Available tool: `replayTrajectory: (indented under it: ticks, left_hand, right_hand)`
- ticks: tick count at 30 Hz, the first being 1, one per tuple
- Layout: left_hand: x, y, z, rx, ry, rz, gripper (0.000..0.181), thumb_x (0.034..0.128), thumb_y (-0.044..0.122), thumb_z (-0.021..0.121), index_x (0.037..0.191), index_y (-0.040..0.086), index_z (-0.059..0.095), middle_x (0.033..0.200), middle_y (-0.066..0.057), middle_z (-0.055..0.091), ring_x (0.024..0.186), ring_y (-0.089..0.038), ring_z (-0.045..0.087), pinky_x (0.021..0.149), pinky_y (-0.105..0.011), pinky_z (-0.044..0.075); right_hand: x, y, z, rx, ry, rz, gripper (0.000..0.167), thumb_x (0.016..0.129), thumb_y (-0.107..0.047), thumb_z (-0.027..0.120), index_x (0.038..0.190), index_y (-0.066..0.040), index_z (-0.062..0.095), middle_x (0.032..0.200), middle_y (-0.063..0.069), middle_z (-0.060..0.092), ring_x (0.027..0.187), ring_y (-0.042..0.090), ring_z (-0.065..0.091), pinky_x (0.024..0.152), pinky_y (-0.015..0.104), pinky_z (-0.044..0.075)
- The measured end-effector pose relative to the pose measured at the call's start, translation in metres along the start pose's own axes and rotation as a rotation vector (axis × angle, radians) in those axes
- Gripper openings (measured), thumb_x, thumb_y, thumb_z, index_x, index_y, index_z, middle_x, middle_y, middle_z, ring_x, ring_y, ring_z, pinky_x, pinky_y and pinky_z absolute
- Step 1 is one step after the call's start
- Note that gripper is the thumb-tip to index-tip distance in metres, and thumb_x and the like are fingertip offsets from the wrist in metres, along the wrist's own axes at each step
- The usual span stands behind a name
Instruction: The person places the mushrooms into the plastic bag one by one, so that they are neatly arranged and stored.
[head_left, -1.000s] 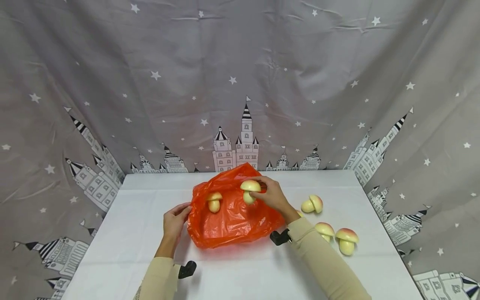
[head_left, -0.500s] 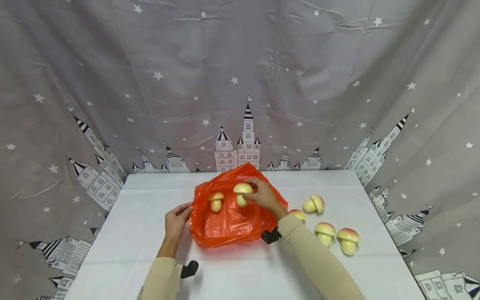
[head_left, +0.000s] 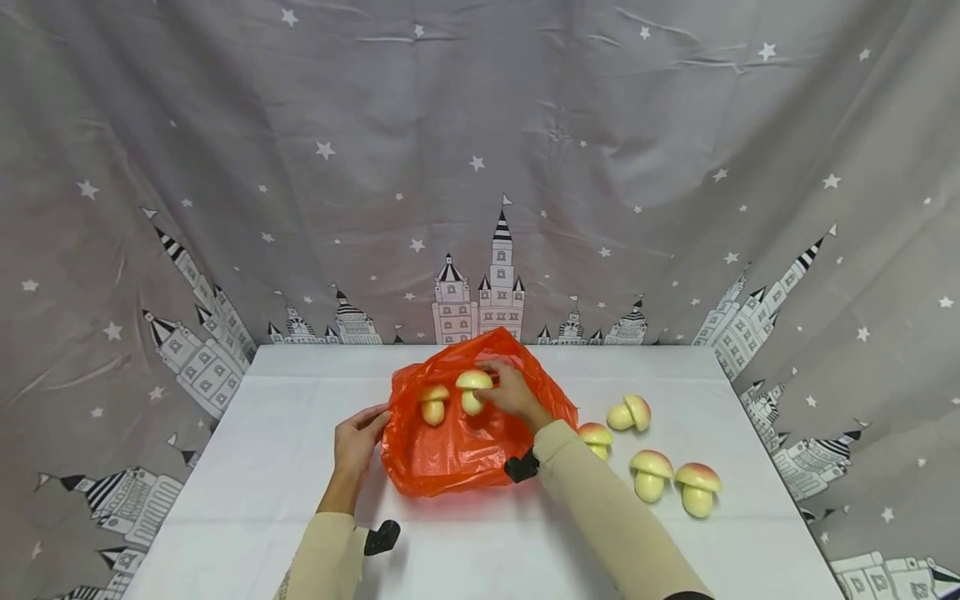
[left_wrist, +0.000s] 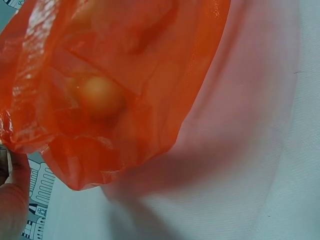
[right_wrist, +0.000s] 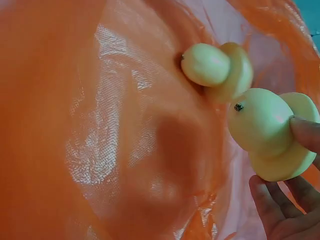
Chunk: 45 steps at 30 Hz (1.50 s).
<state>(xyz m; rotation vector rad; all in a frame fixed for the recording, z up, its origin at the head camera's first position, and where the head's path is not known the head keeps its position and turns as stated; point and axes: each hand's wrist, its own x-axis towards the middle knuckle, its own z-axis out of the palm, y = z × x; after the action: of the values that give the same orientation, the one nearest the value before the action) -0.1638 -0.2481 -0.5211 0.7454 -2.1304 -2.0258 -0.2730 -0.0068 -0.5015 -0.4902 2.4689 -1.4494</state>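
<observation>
A red plastic bag (head_left: 465,462) lies with its mouth spread wide on the table. My left hand (head_left: 358,442) pinches the bag's left rim; in the left wrist view only its thumb and part of a finger (left_wrist: 14,190) show at the edge. Inside the bag, my right hand (head_left: 513,393) holds a toy mushroom (head_left: 472,392) between thumb and fingers, yellow cap up. The right wrist view shows this held mushroom (right_wrist: 262,122) beside a second mushroom (right_wrist: 207,65), which rests on the plastic. From the head that second mushroom (head_left: 433,404) sits left of the held one.
Right of the bag, several more mushrooms with reddish caps stand or lie on the white table (head_left: 247,467): one lying mushroom (head_left: 630,412), one mushroom by the bag (head_left: 596,437), and two nearer ones, a mushroom (head_left: 650,475) and another mushroom (head_left: 697,489). A grey castle-print curtain (head_left: 360,192) hangs behind.
My right hand has moved left and deeper into the bag with the mushroom, closer to the one lying there. My left hand keeps its hold on the rim.
</observation>
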Motion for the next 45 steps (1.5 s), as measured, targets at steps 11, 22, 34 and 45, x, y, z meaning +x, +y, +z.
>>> replayTrajectory:
  ticks: [11,22,34,45]
  left_hand:
    - [-0.002,-0.003,-0.002,-0.011,0.000,-0.001,0.035,0.0957,0.018,0.061,0.124,-0.002,0.061,0.125,-0.019,0.059,0.089,-0.003,0.062,0.077,-0.011,0.050]
    - [-0.001,-0.004,-0.002,-0.013,0.004,-0.015,0.035,0.0967,0.019,0.060,0.125,-0.001,0.061,0.127,-0.019,0.058,0.097,-0.012,0.062,0.077,-0.011,0.050]
    - [-0.002,-0.006,-0.004,-0.013,0.006,0.008,0.032,0.0964,0.016,0.060,0.123,-0.003,0.062,0.123,-0.019,0.061,0.093,-0.007,0.063,0.078,-0.012,0.051]
    - [-0.003,-0.009,-0.005,-0.027,0.011,0.012,0.033,0.0953,0.016,0.062,0.121,-0.004,0.063,0.119,-0.017,0.063,0.087,-0.004,0.063,0.076,-0.013,0.051]
  right_hand:
    - [0.015,-0.002,0.002,-0.073,-0.096,0.057,0.045,0.086,-0.003,0.068,0.130,0.000,0.056,0.127,0.015,0.058,0.116,0.031,0.053,0.101,0.042,0.045]
    - [0.025,-0.005,0.003,-0.148,-0.192,0.104,0.042,0.084,-0.003,0.071,0.125,-0.001,0.060,0.120,0.015,0.061,0.109,0.029,0.055,0.098,0.040,0.047]
    - [0.021,0.014,0.029,-0.052,-0.046,0.164,0.044,0.086,-0.002,0.068,0.128,-0.001,0.056,0.124,0.016,0.058,0.111,0.032,0.054,0.101,0.045,0.045]
    - [0.018,0.017,0.044,0.011,0.021,0.164,0.048,0.089,-0.004,0.065,0.134,-0.002,0.050,0.129,0.017,0.054,0.115,0.034,0.051,0.102,0.050,0.042]
